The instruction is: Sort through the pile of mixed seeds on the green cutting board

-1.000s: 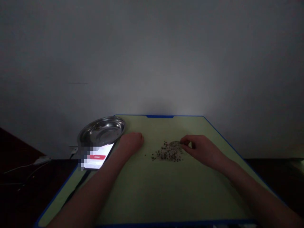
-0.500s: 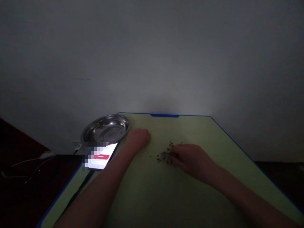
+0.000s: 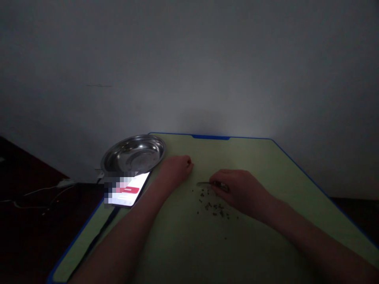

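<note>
The fingers [image 3: 215, 173] of our right hand [image 3: 241, 187] pinch a small thin item; those of our left hand [image 3: 176, 169] are curled into a loose fist, and we cannot tell whether anything is inside. The grey wall [image 3: 195, 71] stands behind our pale green, blue-edged tabletop [image 3: 177, 240]. At its left side we see the metal bowl [image 3: 140, 156], then the lit phone [image 3: 130, 191] just in front. The thin item [image 3: 203, 184] juts leftward from our grip, near the tabletop's middle. Smallest, dark bits [image 3: 219, 208] lie scattered on our side of it.
</note>
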Demonstrator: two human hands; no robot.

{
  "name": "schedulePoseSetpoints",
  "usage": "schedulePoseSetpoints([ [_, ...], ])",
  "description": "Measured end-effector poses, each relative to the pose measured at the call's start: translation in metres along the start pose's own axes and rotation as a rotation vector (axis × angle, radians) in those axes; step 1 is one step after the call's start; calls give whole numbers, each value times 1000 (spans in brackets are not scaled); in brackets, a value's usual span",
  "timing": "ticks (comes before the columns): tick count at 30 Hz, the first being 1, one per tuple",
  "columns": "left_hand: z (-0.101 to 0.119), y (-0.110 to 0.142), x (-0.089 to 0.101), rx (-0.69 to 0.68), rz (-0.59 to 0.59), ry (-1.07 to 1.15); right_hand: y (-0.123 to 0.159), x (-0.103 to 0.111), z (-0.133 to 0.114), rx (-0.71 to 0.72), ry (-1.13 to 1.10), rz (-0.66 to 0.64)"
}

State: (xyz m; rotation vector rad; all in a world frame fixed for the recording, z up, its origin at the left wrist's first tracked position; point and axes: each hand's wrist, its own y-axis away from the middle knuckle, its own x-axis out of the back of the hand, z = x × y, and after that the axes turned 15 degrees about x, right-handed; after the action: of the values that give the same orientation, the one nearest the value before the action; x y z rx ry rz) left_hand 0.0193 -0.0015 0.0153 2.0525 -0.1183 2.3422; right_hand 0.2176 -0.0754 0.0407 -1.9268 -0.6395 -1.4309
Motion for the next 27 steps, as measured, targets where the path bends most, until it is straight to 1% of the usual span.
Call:
schedulePoseSetpoints([
  [2, -3, 2, -4, -5, 23, 100, 2, -5, -4, 47, 18, -38],
  [4, -6, 1, -7, -14, 27, 155, 8, -6, -8, 95, 33, -80],
  [6, -7, 0, -9, -40, 14, 179, 17, -3, -10, 136, 20, -101],
  [8, -7, -1, -9, -71, -3, 191, 26, 4, -9, 147, -30, -94],
  [10, -8, -2, -8, -86, -13, 195, 34, 12, -4, 104, -109, -63],
  [12, -8, -3, -8, -86, -26, 199, 42, 18, 5, 12, -190, -4],
  [14, -7, -3, -9, -80, -43, 203, 48, 22, 14, -69, -254, 45],
  [16, -6, -3, -9, -81, -58, 192, 55, 23, 21, -108, -312, 66],
  [20, -3, -3, -10, -76, -56, 149, 63, 24, 22, -126, -416, -19],
  [23, -1, -4, -10, -60, -42, 131, 63, 20, 15, -148, -489, -120],
  [27, 0, -3, -10, -58, -51, 135, 59, 11, 6, -174, -554, -261],
])
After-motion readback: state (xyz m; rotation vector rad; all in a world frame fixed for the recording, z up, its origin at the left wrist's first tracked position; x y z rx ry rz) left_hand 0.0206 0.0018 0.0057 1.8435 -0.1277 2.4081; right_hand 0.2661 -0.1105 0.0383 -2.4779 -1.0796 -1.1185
